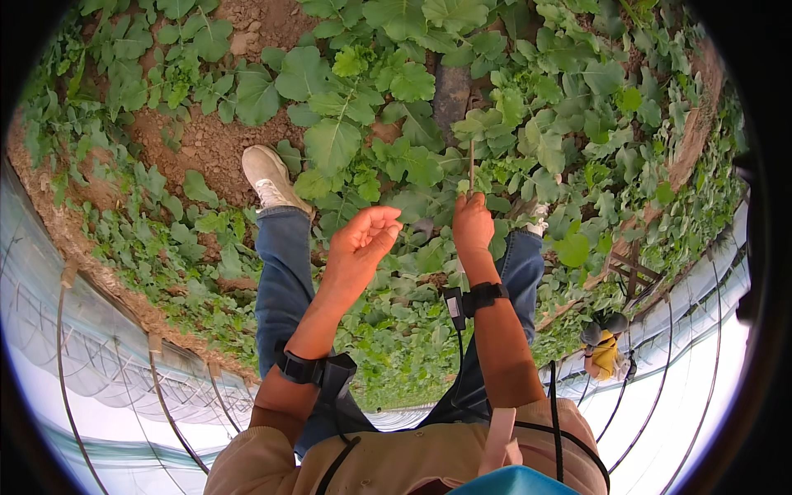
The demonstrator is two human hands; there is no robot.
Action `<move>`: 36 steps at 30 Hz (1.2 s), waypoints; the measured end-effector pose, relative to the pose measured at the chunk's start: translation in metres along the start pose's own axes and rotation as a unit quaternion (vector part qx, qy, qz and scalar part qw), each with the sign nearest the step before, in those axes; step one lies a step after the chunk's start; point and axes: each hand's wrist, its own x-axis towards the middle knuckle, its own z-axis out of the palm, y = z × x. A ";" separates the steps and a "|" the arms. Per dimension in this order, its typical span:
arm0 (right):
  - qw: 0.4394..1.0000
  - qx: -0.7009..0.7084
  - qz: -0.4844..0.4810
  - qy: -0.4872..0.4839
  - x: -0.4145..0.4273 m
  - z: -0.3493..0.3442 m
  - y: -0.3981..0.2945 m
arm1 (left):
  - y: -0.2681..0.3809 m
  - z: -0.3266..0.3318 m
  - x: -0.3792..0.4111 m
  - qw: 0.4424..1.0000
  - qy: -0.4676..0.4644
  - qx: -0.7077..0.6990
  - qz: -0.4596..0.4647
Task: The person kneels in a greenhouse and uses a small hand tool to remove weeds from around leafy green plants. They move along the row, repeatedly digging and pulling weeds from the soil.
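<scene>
My right hand [473, 224] is closed around the end of a thin brownish rod or handle [472, 164], which points away from me into the leaves; its far end is hidden by foliage. My left hand [365, 238] hangs over the plants with curled fingers, the thumb near the forefinger, and nothing visible is held in it. Broad, lobed green leaves [333, 143] of leafy crop plants lie in front of and between both hands. A dark, flat strip or object [450, 96] shows partly among the leaves ahead.
Reddish-brown soil [207, 145] shows at the left, beside my light shoe [267, 173]. The other shoe [537, 219] is partly covered by leaves. Curved poles [162, 396] and plastic sheeting flank the plot. A person in yellow [603, 356] and a wooden frame [634, 269] are at the right.
</scene>
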 end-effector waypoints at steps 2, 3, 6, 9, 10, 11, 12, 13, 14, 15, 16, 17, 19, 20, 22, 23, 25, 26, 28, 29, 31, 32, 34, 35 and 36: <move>1.000 0.004 0.000 0.020 0.005 -0.002 -0.005 | 0.001 -0.001 -0.001 1.000 -0.005 0.008 -0.005; 1.000 0.006 0.000 0.020 0.001 -0.003 -0.003 | 0.000 -0.001 -0.004 1.000 -0.005 0.011 -0.012; 0.999 -0.020 -0.010 0.031 -0.003 -0.004 0.006 | 0.000 -0.003 -0.003 1.000 0.000 0.004 -0.013; 0.999 -0.026 -0.013 0.032 -0.002 -0.007 0.013 | -0.002 -0.002 -0.003 1.000 -0.003 0.002 -0.013; 0.999 -0.012 -0.009 0.033 -0.002 -0.007 0.015 | -0.001 -0.002 -0.002 1.000 -0.004 0.005 -0.013; 0.999 0.003 -0.006 0.034 -0.005 -0.006 0.019 | -0.001 -0.002 -0.001 1.000 -0.004 0.008 -0.015; 0.999 0.016 0.000 0.032 -0.009 -0.006 0.024 | -0.003 -0.002 -0.004 1.000 -0.004 0.012 -0.020; 0.999 0.003 -0.008 0.032 -0.007 -0.004 0.025 | -0.005 -0.001 -0.005 1.000 -0.005 0.015 -0.026; 0.999 -0.010 -0.015 0.032 -0.001 -0.002 0.025 | -0.006 -0.002 -0.004 1.000 -0.004 0.011 -0.023; 0.999 -0.024 -0.021 0.032 0.004 -0.003 0.025 | -0.006 -0.001 -0.003 1.000 -0.005 0.006 -0.021; 1.000 -0.013 -0.004 0.000 0.008 -0.004 0.022 | -0.006 -0.001 -0.002 1.000 -0.006 0.001 -0.018; 1.000 -0.010 0.002 -0.010 0.004 -0.001 0.024 | -0.006 0.001 -0.004 1.000 -0.008 0.001 -0.026; 1.000 0.004 0.009 -0.021 0.004 0.002 0.020 | -0.004 0.002 -0.003 1.000 -0.010 0.004 -0.028; 0.999 0.016 0.016 -0.035 0.005 0.002 0.020 | -0.003 0.002 -0.002 1.000 -0.009 0.001 -0.029; 0.999 0.018 0.009 -0.046 0.004 -0.002 0.020 | -0.004 0.004 0.000 0.999 -0.006 -0.007 -0.033; 0.998 0.019 0.007 -0.052 0.003 -0.004 0.020 | -0.004 0.004 0.001 1.000 -0.009 -0.002 -0.030; 0.997 0.029 0.007 -0.064 -0.001 -0.005 0.025 | -0.006 0.005 0.000 0.999 -0.015 0.009 -0.028; 0.997 0.036 0.000 -0.064 -0.002 -0.002 0.027 | -0.004 0.005 0.001 0.999 -0.011 0.011 -0.028; 0.996 0.063 -0.001 -0.063 -0.003 -0.006 0.028 | 0.000 0.008 0.003 0.999 -0.006 0.012 -0.032; 0.996 0.061 0.007 -0.066 -0.004 -0.008 0.029 | 0.000 0.009 0.003 0.999 -0.007 0.012 -0.034; 0.995 0.059 0.021 -0.076 -0.008 -0.016 0.027 | -0.002 0.011 0.001 0.999 -0.004 0.012 -0.040; 0.997 0.047 0.009 -0.061 -0.011 -0.017 0.031 | -0.004 0.012 0.003 0.999 -0.008 0.016 -0.038; 0.998 0.050 -0.012 -0.039 -0.022 -0.022 0.035 | -0.006 0.014 0.004 0.999 -0.013 0.022 -0.035; 0.998 0.052 -0.023 -0.028 -0.028 -0.024 0.038 | -0.007 0.015 0.004 0.999 -0.015 0.024 -0.033; 0.998 0.054 -0.036 -0.022 -0.034 -0.026 0.041 | -0.008 0.016 0.005 0.999 -0.016 0.028 -0.034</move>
